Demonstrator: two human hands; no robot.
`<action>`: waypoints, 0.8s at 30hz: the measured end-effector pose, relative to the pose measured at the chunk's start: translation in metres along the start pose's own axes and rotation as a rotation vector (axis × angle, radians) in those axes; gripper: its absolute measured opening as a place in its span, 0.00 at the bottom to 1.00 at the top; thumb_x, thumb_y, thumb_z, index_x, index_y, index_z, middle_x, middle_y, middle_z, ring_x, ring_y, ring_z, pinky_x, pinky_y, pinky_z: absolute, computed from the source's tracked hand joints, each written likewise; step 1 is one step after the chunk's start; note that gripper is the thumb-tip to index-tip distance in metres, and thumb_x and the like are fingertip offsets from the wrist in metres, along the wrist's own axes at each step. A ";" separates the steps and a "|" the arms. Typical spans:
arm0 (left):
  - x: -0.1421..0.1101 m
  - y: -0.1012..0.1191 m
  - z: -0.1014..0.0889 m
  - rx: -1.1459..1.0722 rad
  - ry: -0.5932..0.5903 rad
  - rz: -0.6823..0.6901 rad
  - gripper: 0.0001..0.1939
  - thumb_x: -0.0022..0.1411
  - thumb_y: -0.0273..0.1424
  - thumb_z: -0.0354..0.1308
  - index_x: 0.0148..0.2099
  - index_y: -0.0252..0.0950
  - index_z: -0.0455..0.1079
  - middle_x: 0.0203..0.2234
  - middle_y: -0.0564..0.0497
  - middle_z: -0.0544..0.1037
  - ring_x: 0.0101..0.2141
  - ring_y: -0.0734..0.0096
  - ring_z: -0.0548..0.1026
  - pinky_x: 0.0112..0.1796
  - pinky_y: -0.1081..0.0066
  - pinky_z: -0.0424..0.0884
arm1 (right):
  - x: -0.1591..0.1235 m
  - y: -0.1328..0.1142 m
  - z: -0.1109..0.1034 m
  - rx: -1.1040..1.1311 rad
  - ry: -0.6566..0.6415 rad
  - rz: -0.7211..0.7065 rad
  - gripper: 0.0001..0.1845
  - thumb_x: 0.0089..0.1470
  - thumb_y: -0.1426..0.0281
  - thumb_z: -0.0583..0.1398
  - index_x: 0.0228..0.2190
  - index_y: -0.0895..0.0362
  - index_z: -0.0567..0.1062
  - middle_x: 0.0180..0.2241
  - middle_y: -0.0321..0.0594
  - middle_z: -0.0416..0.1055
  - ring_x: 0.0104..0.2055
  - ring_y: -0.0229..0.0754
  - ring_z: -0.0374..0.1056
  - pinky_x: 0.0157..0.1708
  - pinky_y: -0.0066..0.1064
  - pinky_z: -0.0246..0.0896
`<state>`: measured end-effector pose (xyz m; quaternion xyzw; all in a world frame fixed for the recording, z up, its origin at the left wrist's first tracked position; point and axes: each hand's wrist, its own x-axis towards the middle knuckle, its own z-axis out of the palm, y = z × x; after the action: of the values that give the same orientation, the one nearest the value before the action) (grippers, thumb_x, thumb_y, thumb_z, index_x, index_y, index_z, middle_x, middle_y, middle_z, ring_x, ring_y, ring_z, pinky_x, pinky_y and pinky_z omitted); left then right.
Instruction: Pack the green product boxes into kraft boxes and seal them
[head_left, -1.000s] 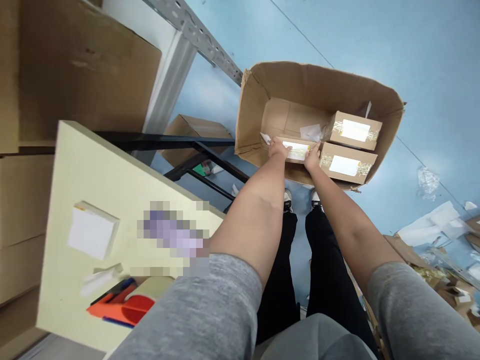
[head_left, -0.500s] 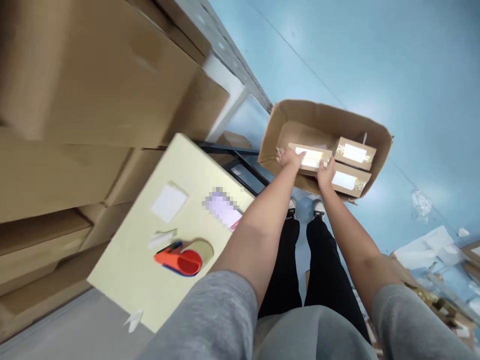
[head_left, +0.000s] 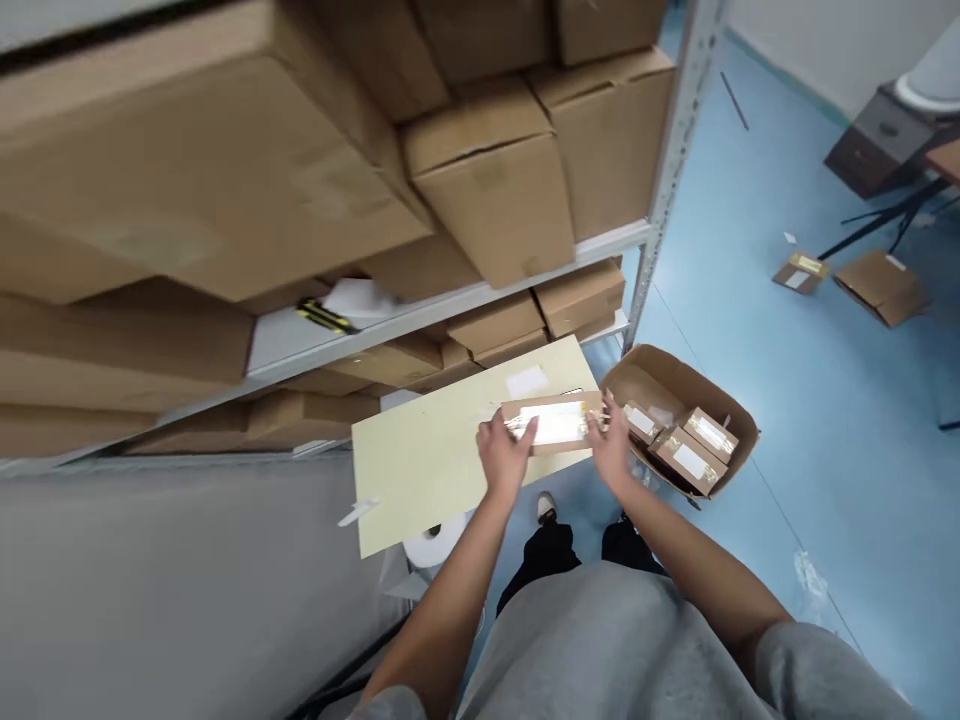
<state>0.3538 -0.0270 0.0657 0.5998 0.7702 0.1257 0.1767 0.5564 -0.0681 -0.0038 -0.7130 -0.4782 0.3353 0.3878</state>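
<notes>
Between my two hands is a small taped cardboard box (head_left: 553, 424) with a white label on top. My left hand (head_left: 504, 455) grips its left end, with the thumb over the label's edge. My right hand (head_left: 612, 446) holds the opposite end by the shiny tape. The box is above the pale yellow tabletop (head_left: 420, 455), and I cannot tell whether it touches it. To the right on the floor stands a large open carton (head_left: 739, 405), holding three small labelled boxes. One labelled box (head_left: 691, 462) lies nearest its front wall.
Metal shelving (head_left: 435, 312) stacked with cardboard boxes (head_left: 491, 180) rises behind the tabletop. A yellow and black object (head_left: 324, 316) lies on a shelf. Beneath the tabletop is a white roll (head_left: 435, 545). Farther right are a small box (head_left: 800, 272) and an opened carton (head_left: 883, 287) on the blue floor.
Both hands have lifted the small box out of the large carton and brought it left over the tabletop. My view has swung left, so the shelving now fills much of it.
</notes>
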 end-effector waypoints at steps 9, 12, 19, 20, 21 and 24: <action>0.022 -0.214 -0.073 0.030 0.121 -0.415 0.33 0.73 0.53 0.57 0.67 0.34 0.70 0.54 0.33 0.76 0.60 0.39 0.73 0.60 0.50 0.70 | -0.046 -0.092 0.222 -0.077 -0.270 -0.047 0.27 0.69 0.64 0.58 0.66 0.55 0.70 0.59 0.54 0.74 0.65 0.59 0.70 0.67 0.51 0.65; 0.033 -0.259 -0.070 0.013 0.094 -0.442 0.33 0.73 0.52 0.56 0.67 0.33 0.70 0.55 0.32 0.76 0.60 0.38 0.73 0.60 0.49 0.70 | -0.057 -0.096 0.269 -0.156 -0.290 -0.032 0.28 0.70 0.65 0.56 0.67 0.56 0.68 0.61 0.56 0.73 0.67 0.60 0.68 0.68 0.53 0.64; 0.048 -0.308 -0.053 -0.029 -0.025 -0.482 0.35 0.75 0.50 0.55 0.70 0.27 0.66 0.60 0.26 0.74 0.63 0.36 0.72 0.60 0.47 0.69 | -0.064 -0.097 0.313 -0.328 -0.372 0.006 0.28 0.70 0.66 0.58 0.68 0.57 0.68 0.64 0.56 0.72 0.66 0.59 0.70 0.65 0.49 0.67; 0.048 -0.309 -0.053 -0.026 -0.033 -0.491 0.37 0.75 0.50 0.55 0.72 0.26 0.64 0.61 0.25 0.74 0.63 0.35 0.72 0.60 0.46 0.69 | -0.061 -0.096 0.312 -0.335 -0.390 -0.010 0.27 0.70 0.65 0.58 0.67 0.57 0.69 0.63 0.55 0.73 0.65 0.59 0.71 0.64 0.48 0.69; 0.049 -0.310 -0.053 -0.017 -0.026 -0.494 0.38 0.75 0.49 0.55 0.74 0.25 0.62 0.62 0.23 0.73 0.64 0.34 0.71 0.61 0.45 0.68 | -0.056 -0.095 0.308 -0.337 -0.404 -0.025 0.25 0.71 0.65 0.59 0.66 0.56 0.71 0.62 0.54 0.74 0.64 0.59 0.72 0.62 0.47 0.70; 0.058 -0.294 -0.053 0.037 0.060 -0.385 0.41 0.75 0.48 0.55 0.79 0.27 0.55 0.70 0.23 0.66 0.70 0.34 0.64 0.66 0.43 0.63 | -0.029 -0.090 0.283 -0.348 -0.388 -0.063 0.21 0.72 0.65 0.58 0.61 0.54 0.75 0.59 0.51 0.76 0.62 0.55 0.73 0.62 0.44 0.70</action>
<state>0.0597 -0.0426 -0.0128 0.4406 0.8777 0.0933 0.1634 0.2690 -0.0076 -0.0565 -0.6762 -0.6160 0.3662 0.1709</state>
